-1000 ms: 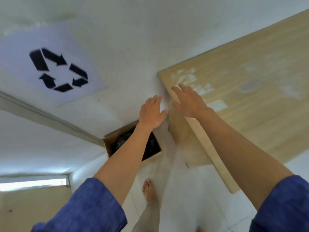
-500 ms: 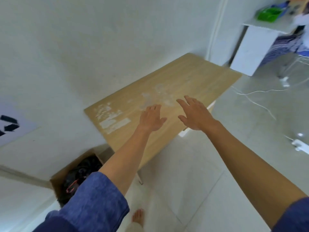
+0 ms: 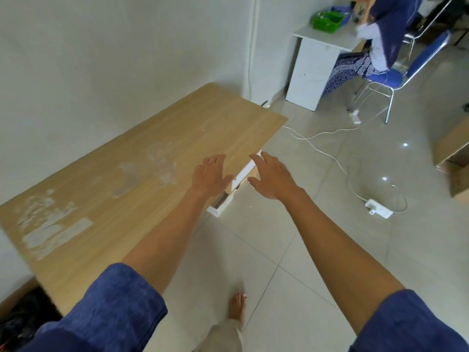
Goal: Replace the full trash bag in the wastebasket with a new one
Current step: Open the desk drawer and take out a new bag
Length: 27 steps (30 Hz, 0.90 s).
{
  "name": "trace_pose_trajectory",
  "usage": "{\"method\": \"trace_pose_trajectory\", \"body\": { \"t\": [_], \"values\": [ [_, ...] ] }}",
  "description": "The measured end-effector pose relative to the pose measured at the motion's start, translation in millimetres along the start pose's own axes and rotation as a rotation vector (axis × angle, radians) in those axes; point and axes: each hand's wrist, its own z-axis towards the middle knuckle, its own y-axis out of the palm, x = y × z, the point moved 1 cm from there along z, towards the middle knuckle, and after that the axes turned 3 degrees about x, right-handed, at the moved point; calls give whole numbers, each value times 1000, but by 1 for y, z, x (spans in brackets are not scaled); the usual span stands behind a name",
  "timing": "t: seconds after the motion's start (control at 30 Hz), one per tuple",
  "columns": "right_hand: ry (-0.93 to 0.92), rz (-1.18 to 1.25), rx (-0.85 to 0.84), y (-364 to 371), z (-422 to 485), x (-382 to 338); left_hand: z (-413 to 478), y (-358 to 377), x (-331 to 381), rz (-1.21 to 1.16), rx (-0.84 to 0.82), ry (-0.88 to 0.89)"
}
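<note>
Both my arms reach forward over the front edge of a wooden table (image 3: 142, 158). My left hand (image 3: 209, 175) hovers above the table's edge, fingers spread, holding nothing. My right hand (image 3: 272, 177) is just past the edge over the floor, also open and empty. The wastebasket, a cardboard box (image 3: 15, 298) with a dark trash bag (image 3: 22, 318) in it, shows only partly at the bottom left corner, under the table's near end and behind my left sleeve. A white drawer (image 3: 228, 199) sticks out slightly below the table's edge under my hands.
White cables and a power strip (image 3: 379, 212) lie on the tiled floor to the right. A white desk (image 3: 312, 72) with a green basket (image 3: 327, 20) and a person seated on a blue chair (image 3: 396, 77) are at the back right. A cardboard box (image 3: 454, 158) stands at the right edge.
The view has swung right, away from the recycling sign and the wastebasket, along the table. Both hands stay open and stretched out in front.
</note>
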Motion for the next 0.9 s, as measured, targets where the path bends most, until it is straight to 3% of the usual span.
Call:
{"method": "trace_pose_trajectory", "body": {
  "t": [0.5, 0.7, 0.9],
  "values": [
    [-170, 75, -92, 17, 193, 166, 215, 75, 54, -31, -73, -221],
    [-308, 171, -139, 39, 288, 246, 294, 144, 69, -13, -99, -419],
    [-361, 375, -148, 111, 328, 337, 336, 241, 69, -5, -32, -651]
  ]
}}
